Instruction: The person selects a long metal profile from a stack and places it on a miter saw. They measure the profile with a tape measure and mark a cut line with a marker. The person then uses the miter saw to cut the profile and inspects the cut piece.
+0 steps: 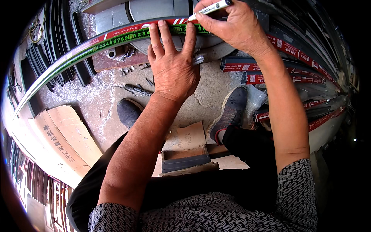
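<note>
A long strip with red printed film (127, 29) crosses the top of the head view, bending down to the far left. Along its near edge runs a black tape measure (110, 43) with green numbers. My left hand (172, 75) lies over both, fingers stretched and spread, pressing down from above. By its thumb side a small clear-and-silver piece (198, 60) sticks out; what it belongs to is hidden. My right hand (241, 31) grips a white marker pen (210, 9) with a dark end. The pen's tip is at the strip, just beyond my left thumb.
More red-filmed strips (266, 78) are stacked at the right. Black profiles (62, 42) lie at the left. A cardboard sheet (67, 141) is at the lower left. A dark drill-like tool (137, 89) lies on the floor near my shoes (228, 112). Grey machine parts (154, 8) stand beyond the strip.
</note>
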Action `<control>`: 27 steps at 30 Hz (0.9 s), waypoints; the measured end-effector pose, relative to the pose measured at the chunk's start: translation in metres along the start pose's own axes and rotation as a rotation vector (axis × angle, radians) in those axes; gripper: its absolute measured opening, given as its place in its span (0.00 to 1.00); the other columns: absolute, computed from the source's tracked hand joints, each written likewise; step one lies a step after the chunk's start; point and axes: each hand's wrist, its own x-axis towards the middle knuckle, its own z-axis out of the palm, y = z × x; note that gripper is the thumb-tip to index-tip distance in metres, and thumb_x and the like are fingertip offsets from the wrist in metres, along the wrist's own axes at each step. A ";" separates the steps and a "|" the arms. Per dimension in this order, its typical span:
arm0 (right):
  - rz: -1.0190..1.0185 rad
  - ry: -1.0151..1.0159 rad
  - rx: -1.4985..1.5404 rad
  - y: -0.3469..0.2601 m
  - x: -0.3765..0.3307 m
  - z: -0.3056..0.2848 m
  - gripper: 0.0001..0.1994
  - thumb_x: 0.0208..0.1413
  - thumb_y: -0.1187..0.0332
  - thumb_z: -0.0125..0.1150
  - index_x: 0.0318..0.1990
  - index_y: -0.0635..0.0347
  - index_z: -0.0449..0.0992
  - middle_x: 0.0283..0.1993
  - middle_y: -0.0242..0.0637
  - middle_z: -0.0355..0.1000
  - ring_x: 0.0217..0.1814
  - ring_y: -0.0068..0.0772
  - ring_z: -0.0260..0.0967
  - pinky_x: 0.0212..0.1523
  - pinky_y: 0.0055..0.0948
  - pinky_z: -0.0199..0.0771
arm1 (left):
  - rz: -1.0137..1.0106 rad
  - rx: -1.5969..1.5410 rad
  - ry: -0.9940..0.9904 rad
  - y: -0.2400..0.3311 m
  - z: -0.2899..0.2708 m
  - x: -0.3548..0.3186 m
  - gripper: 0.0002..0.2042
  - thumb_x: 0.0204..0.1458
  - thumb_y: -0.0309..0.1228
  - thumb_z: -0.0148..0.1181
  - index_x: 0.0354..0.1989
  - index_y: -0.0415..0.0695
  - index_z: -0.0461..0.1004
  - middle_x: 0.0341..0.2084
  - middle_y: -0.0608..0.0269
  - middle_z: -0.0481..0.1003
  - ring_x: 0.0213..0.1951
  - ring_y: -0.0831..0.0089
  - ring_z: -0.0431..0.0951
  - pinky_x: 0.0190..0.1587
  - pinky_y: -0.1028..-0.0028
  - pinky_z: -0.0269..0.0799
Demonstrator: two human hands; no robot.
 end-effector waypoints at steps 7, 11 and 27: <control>-0.004 0.007 0.009 0.000 0.000 0.000 0.05 0.57 0.72 0.68 0.38 0.62 0.81 0.33 0.36 0.80 0.36 0.24 0.77 0.39 0.28 0.77 | 0.000 -0.002 0.005 0.000 0.001 0.000 0.50 0.41 0.30 0.64 0.79 0.65 0.50 0.73 0.30 0.44 0.75 0.28 0.41 0.73 0.41 0.48; -0.011 0.005 0.019 0.003 0.000 0.001 0.05 0.56 0.72 0.68 0.38 0.62 0.81 0.33 0.35 0.80 0.36 0.23 0.77 0.39 0.28 0.77 | -0.001 -0.001 0.008 0.000 0.002 0.000 0.50 0.41 0.30 0.65 0.78 0.65 0.51 0.73 0.29 0.44 0.75 0.29 0.41 0.72 0.40 0.48; -0.008 0.006 0.003 0.001 0.000 0.000 0.05 0.57 0.71 0.68 0.37 0.63 0.81 0.33 0.36 0.80 0.36 0.24 0.77 0.39 0.28 0.77 | -0.002 -0.003 0.002 0.000 0.001 0.000 0.51 0.41 0.29 0.64 0.79 0.66 0.50 0.73 0.29 0.44 0.75 0.28 0.41 0.73 0.40 0.48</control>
